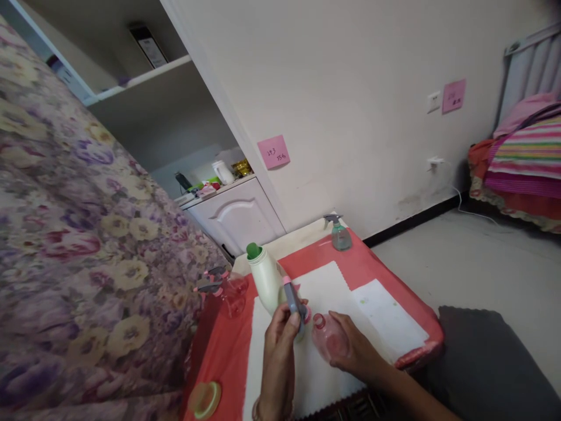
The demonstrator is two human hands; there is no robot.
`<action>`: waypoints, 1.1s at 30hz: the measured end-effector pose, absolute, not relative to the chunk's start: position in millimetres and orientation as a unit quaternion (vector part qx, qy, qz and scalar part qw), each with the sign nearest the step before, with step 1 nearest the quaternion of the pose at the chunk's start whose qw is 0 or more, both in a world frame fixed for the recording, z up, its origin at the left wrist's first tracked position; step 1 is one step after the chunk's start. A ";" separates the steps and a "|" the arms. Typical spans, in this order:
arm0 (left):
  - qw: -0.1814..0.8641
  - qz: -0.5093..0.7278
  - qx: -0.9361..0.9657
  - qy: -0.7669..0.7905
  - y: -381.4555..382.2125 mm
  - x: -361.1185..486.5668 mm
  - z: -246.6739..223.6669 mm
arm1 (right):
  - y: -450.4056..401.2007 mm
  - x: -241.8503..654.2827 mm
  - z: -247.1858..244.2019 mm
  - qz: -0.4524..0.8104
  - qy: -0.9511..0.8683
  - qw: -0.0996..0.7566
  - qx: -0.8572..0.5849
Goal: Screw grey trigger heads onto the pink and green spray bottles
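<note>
Between thumb and fingers, my left hand [280,345] grips a grey and pink spray nozzle [293,297], which is off its bottle. A clear pink bottle [328,339] with an open neck is in my right hand [350,345], tilted, its mouth towards the nozzle. Just behind my left hand stands a large pale green bottle [265,275] with a green inner neck. Both hands are above white cloth [322,298] on the red-covered table [210,351].
Pink spray bottles [232,292] stand at the table's left, a green spray bottle [340,235] at the back right corner. A yellowish cap [205,400] lies front left. White paper [390,318] is on the right. A floral curtain [109,263] borders the left; a dark grey stool [486,356] stands right.
</note>
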State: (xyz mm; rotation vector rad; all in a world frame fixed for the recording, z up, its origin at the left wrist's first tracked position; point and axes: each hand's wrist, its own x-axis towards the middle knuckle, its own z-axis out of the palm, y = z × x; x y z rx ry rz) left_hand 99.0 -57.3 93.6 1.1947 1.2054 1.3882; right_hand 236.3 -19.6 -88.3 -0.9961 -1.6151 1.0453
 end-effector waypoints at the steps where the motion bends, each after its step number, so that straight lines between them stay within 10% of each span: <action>1: 0.455 0.547 0.496 0.497 -53.4 99.8 86.0 | -19.2 236.2 -89.7 0.427 -0.659 0.471 -0.401; 33: 0.423 0.457 0.570 0.536 -29.8 101.8 48.9 | -20.6 235.7 -81.3 0.442 -0.645 0.484 -0.392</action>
